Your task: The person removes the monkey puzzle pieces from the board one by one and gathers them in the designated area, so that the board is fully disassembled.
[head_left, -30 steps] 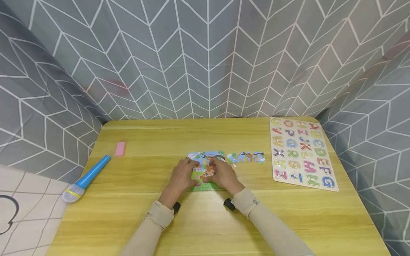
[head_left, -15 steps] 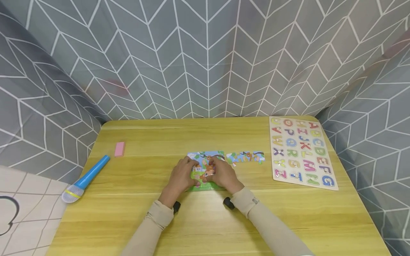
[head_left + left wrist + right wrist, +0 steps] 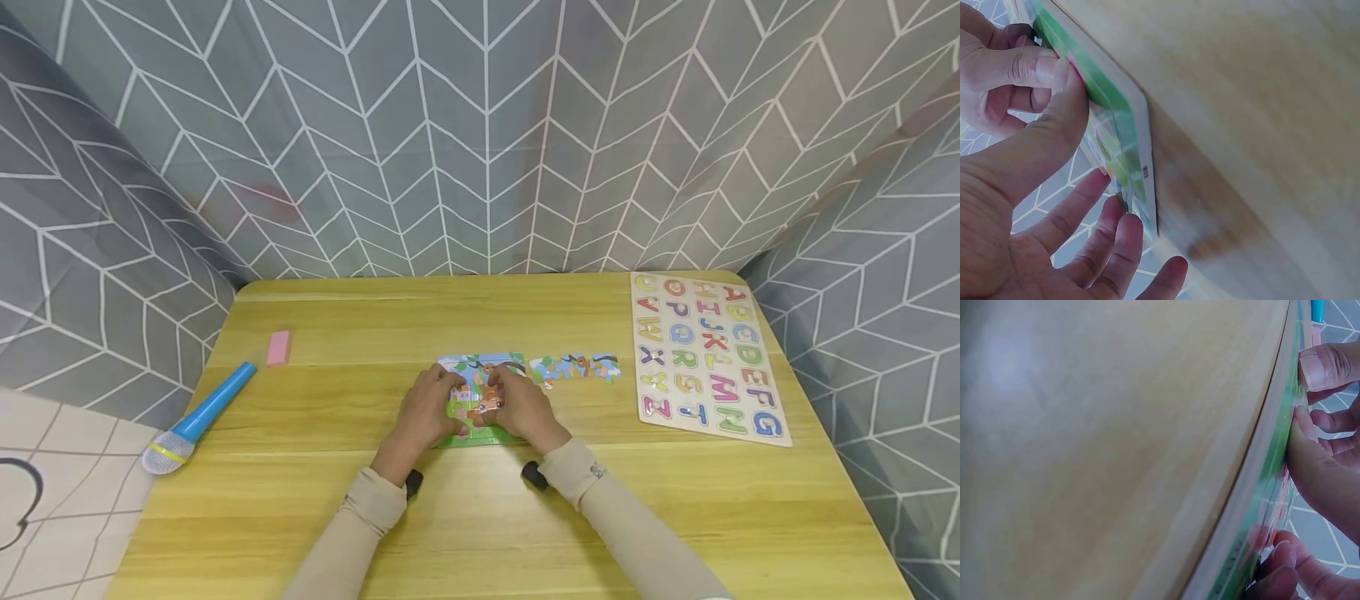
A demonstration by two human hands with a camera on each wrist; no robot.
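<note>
A jigsaw puzzle [image 3: 471, 402] with a brown cartoon animal sits in a green-edged board [image 3: 482, 439] at mid-table. My left hand [image 3: 424, 412] curls round the left side of its pieces, and my right hand [image 3: 527, 408] grips the right side. Both thumbs meet near the lower edge. In the left wrist view the left thumb [image 3: 1063, 112] presses the puzzle face, while the other fingers spread along the board [image 3: 1141, 134]. The right wrist view has the right thumb [image 3: 1313, 456] against the pieces, with fingertips [image 3: 1282, 553] at the far end. My hands hide much of the picture.
A strip of puzzle pieces [image 3: 576, 367] lies just right of the board. Farther right is an alphabet board [image 3: 708, 362]. At the left are a blue toy microphone [image 3: 202, 417] and a pink block [image 3: 278, 348]. Patterned curtains [image 3: 487, 150] border the table.
</note>
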